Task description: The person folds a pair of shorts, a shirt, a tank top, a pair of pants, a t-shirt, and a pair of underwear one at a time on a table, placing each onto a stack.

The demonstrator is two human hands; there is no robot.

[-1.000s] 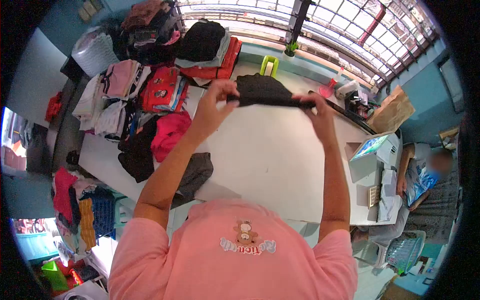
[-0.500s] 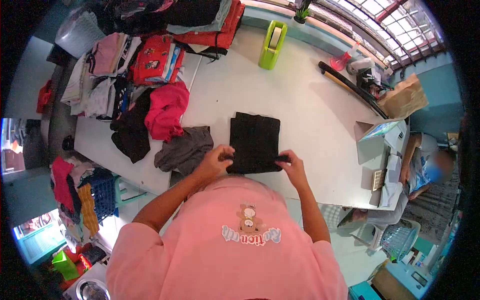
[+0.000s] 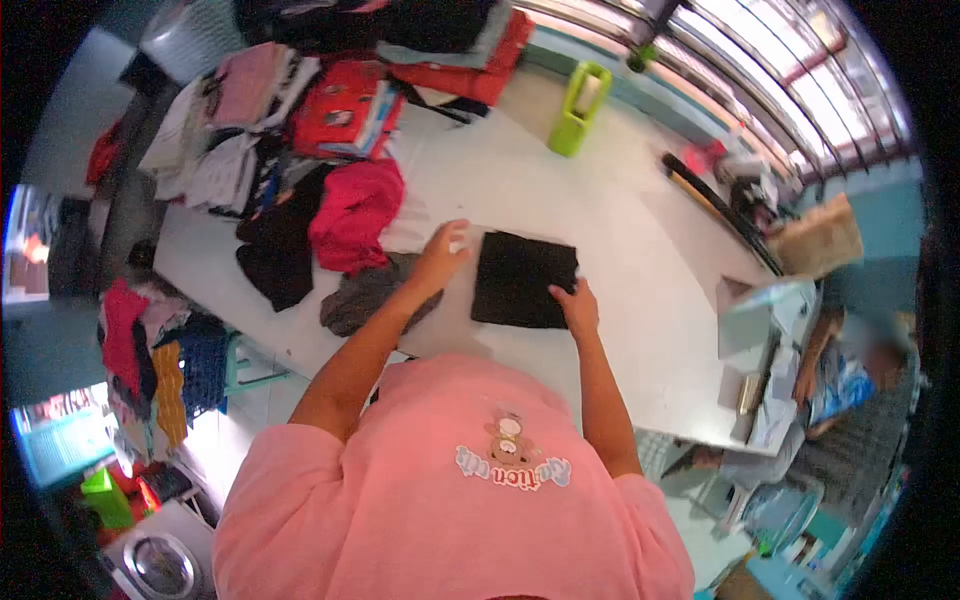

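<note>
A folded black garment (image 3: 522, 280) lies as a neat rectangle on the white table in front of me. My right hand (image 3: 578, 305) is at its right edge, the thumb over the cloth and the other fingers along the side, gripping that edge. To the left of the black garment, my left hand (image 3: 440, 256) is held off the cloth with its fingers apart and nothing in them. Under my left forearm lies a crumpled grey garment (image 3: 365, 298), partly hidden by the arm. Beside it are a bright pink garment (image 3: 355, 215) and a loose black garment (image 3: 278, 255).
Folded clothes (image 3: 245, 85) and a red stack (image 3: 345, 110) stand at the back left. A green tape dispenser (image 3: 580, 108) is at the back. Long dark rolls (image 3: 720, 212) and a paper bag (image 3: 820, 238) lie right. Another person (image 3: 850, 395) sits at the right end.
My left hand has let go of the black garment and moved up and left. The right hand has moved up its right edge. The view has shifted slightly.
</note>
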